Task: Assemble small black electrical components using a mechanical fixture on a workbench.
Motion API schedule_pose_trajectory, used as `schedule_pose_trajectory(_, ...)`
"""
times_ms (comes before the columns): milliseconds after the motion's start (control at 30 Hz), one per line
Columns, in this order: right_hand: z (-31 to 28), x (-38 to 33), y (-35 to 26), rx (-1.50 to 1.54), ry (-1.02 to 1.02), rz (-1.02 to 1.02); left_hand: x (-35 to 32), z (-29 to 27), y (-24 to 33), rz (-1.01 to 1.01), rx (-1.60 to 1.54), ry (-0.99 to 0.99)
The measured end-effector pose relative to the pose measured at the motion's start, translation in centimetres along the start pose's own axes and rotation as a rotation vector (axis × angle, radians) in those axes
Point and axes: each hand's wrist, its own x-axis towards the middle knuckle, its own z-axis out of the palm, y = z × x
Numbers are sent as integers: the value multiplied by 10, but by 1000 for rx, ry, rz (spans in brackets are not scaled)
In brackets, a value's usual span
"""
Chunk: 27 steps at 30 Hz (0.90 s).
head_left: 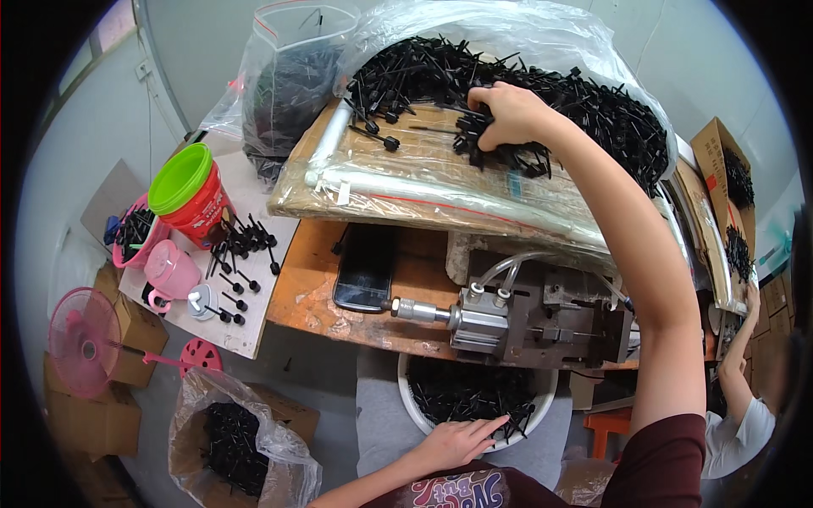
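Note:
Black plastic parts with thin stems and thick heads lie heaped on a plastic-wrapped cardboard tray (398, 173). My right hand (518, 117) reaches over it, fingers curled around a clump of the black parts (468, 140) at the near edge of the heap. Low in the view, a round white basket (403, 391) sits on my lap with more black parts (466, 389) inside. My left hand (453, 443) lies across its near rim, fingers stretched toward the parts. Between the tray and the basket, a metal clamping fixture with an air cylinder (480, 320) is mounted on the wooden bench.
Left of the fixture lies a black phone (366, 269). A side table holds a red bucket with a green rim (201, 203), a pink mug (172, 269) and loose parts. A pink fan (85, 343) and a lined box (188, 423) stand below. Another person (741, 415) works at right.

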Motion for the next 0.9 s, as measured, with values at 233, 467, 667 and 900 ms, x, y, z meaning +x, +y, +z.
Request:
schedule_pose_trajectory(233, -17, -54, 9, -45, -167, -31, -29, 3, 2, -19, 60, 33)
schedule_pose_trajectory(467, -12, -86, 53, 221, -66, -62, -48, -11, 11, -144, 131, 246)
schedule_pose_trajectory(667, -10, -119, 68, 349, 135, -97, -58, -15, -10, -358, 160, 468)
schedule_pose_trajectory(900, 6, -161, 74, 485, 399, -51, -47, 7, -100, -775, -4, 537)
